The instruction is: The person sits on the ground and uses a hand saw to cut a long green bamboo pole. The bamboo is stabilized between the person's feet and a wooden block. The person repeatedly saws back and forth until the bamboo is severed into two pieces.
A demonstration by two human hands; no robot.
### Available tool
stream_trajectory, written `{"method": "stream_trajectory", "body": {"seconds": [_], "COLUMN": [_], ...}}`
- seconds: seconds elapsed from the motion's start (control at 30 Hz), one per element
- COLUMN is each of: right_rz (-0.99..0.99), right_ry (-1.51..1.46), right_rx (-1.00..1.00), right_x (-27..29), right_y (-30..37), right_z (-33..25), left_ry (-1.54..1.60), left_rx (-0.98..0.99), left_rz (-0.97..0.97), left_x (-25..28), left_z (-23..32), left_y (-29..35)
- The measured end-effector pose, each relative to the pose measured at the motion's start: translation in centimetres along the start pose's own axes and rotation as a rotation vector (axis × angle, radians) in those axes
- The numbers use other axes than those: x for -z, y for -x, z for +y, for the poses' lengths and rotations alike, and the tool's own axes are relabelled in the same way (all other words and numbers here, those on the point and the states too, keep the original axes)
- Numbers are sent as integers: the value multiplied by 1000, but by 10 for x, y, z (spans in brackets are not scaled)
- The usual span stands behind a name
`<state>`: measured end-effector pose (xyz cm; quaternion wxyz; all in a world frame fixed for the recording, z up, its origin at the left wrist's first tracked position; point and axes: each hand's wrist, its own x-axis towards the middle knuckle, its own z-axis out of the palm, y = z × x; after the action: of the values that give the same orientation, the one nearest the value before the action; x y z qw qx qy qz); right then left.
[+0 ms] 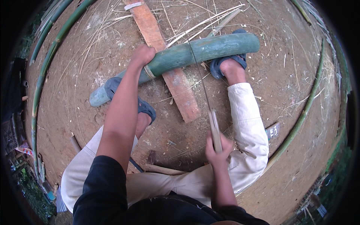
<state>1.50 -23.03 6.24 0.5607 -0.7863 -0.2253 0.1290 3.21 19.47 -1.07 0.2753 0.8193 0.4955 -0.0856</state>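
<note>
A thick green bamboo pole (225, 45) lies slantwise in front of me, its right end higher in the view and its node ring left of the middle. My left hand (143, 56) is closed on the bamboo's far side by that ring; its fingertips are hidden. In my right hand (218, 148) is the pale handle of a long, thin-bladed saw (202, 80), and the fingers wrap round it, slightly blurred. Seen nearly edge-on, the blade crosses the bamboo right of the node. Whether it has cut into the wall, I cannot tell.
A reddish-brown plank (181, 92) lies crosswise under the bamboo. My feet, in dark blue clogs (147, 110), are against the pole on either side. Pale split strips (204, 23) litter the dirt beyond. Long green bamboo poles (45, 73) curve along the left, another pole (305, 108) along the right.
</note>
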Motion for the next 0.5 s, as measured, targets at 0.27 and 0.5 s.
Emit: {"method": "stream_trajectory", "body": {"seconds": [0.27, 0.5], "right_rz": [-31, -155], "right_ry": [3, -1], "right_rx": [15, -24], "right_x": [-39, -54], "right_y": [-40, -95], "right_z": [5, -6], "left_ry": [-63, -90], "left_rx": [-73, -116], "left_rz": [-70, -17], "left_x": [1, -17], "left_z": [-16, -20], "left_y": [-10, -13]}}
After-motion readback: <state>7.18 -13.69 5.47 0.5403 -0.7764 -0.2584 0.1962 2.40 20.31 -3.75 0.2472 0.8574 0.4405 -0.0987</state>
